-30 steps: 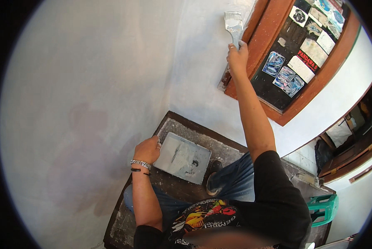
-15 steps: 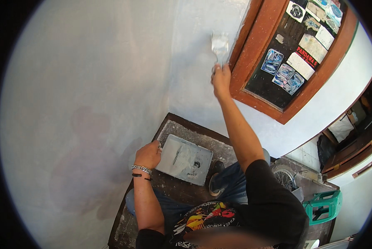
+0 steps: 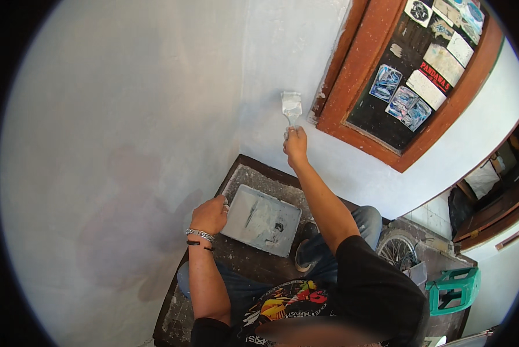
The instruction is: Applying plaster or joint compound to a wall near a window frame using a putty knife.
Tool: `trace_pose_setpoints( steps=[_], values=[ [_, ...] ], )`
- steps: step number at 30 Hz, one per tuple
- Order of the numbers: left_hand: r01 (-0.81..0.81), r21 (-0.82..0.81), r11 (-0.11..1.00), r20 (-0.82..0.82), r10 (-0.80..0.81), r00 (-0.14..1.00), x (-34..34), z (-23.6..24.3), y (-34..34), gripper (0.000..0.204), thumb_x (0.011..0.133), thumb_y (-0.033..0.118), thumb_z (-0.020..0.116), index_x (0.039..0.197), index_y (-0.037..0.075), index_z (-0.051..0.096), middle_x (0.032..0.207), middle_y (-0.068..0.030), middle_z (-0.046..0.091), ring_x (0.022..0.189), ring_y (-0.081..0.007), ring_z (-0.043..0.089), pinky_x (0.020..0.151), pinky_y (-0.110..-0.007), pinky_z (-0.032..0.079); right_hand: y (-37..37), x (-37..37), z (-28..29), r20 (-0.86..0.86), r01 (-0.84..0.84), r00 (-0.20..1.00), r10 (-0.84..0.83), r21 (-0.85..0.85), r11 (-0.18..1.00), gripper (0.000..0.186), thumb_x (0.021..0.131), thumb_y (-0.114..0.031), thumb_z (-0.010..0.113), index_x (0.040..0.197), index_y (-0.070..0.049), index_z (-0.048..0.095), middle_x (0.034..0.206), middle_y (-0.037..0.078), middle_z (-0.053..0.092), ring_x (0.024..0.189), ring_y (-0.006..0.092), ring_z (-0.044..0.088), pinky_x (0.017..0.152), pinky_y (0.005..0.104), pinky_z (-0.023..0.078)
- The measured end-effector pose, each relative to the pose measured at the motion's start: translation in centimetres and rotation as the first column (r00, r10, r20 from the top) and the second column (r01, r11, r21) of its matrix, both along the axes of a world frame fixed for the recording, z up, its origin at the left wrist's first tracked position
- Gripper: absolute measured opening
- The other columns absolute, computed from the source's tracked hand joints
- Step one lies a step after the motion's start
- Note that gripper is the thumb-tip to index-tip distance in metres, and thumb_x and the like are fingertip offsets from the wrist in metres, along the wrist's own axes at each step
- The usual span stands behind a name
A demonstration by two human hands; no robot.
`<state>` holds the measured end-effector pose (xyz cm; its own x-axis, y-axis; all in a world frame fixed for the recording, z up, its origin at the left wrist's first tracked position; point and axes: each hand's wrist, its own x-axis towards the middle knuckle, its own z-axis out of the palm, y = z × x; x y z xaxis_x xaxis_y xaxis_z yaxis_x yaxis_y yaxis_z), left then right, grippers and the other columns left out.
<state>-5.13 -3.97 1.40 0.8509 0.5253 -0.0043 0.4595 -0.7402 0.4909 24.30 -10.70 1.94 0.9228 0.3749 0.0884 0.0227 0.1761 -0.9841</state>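
A wide paintbrush [image 3: 292, 104] with pale, paint-coated bristles lies against the light grey wall [image 3: 271, 63], left of the window frame's lower corner. My right hand [image 3: 295, 146] grips its handle, arm stretched forward. Below, my left hand [image 3: 209, 214] is closed on the left edge of a shallow paint tray [image 3: 282, 209]. Grey paint coats the inside of the tray, with a dark patch toward its right side. How the left fingers wrap under the edge is partly hidden.
A brown wooden window frame [image 3: 361, 66] with stickers on its dark glass stands to the right. The tray rests on a dark, paint-spotted ledge [image 3: 242, 261] by my foot. Farther right are a spoked wheel [image 3: 396, 250] and a green plastic stool [image 3: 455, 289].
My right hand has brought the paintbrush down the wall, toward me and slightly left, away from the window frame's side. My left hand keeps its hold on the paint tray.
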Motion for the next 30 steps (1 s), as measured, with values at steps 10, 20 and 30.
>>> trace_pose_setpoints(
  steps=[10, 20, 30],
  values=[
    [0.004, -0.008, 1.000, -0.011, -0.005, 1.000, 0.5, -0.1, 0.1, 0.018, 0.082, 0.016, 0.053, 0.093, 0.003, 0.055, 0.089, -0.0181, 0.063, 0.086, -0.0364, 0.059, 0.072, -0.047, 0.046, 3.7, 3.7, 10.7, 0.156, 0.011, 0.988, -0.022, 0.069, 0.998, 0.020, 0.092, -0.020, 0.044, 0.079, -0.005, 0.043, 0.062, 0.004, 0.045, 0.042, 0.0121, 0.041, 0.035, 0.0271, 0.033],
    [0.016, -0.007, 1.000, -0.012, -0.016, 1.000, 0.3, -0.4, 0.2, 0.022, 0.083, 0.018, 0.052, 0.100, 0.005, 0.055, 0.090, -0.0179, 0.063, 0.087, -0.0375, 0.059, 0.073, -0.047, 0.045, 2.5, 1.7, 11.6, 0.274, -0.056, 0.961, 0.032, 0.079, 0.995, 0.019, 0.092, -0.019, 0.043, 0.079, -0.006, 0.046, 0.062, 0.002, 0.046, 0.042, 0.0091, 0.039, 0.036, 0.0254, 0.031],
    [0.010, 0.002, 1.000, -0.056, -0.010, 0.998, 0.5, 0.2, -0.3, 0.015, 0.081, 0.015, 0.054, 0.091, 0.003, 0.055, 0.087, -0.0170, 0.063, 0.087, -0.0354, 0.060, 0.072, -0.047, 0.046, 2.8, 1.5, 5.0, 0.117, -0.107, 0.986, 0.118, -0.097, 0.990, 0.016, 0.093, -0.020, 0.042, 0.084, -0.007, 0.047, 0.063, 0.001, 0.045, 0.040, 0.0072, 0.034, 0.033, 0.0224, 0.024]
  ],
)
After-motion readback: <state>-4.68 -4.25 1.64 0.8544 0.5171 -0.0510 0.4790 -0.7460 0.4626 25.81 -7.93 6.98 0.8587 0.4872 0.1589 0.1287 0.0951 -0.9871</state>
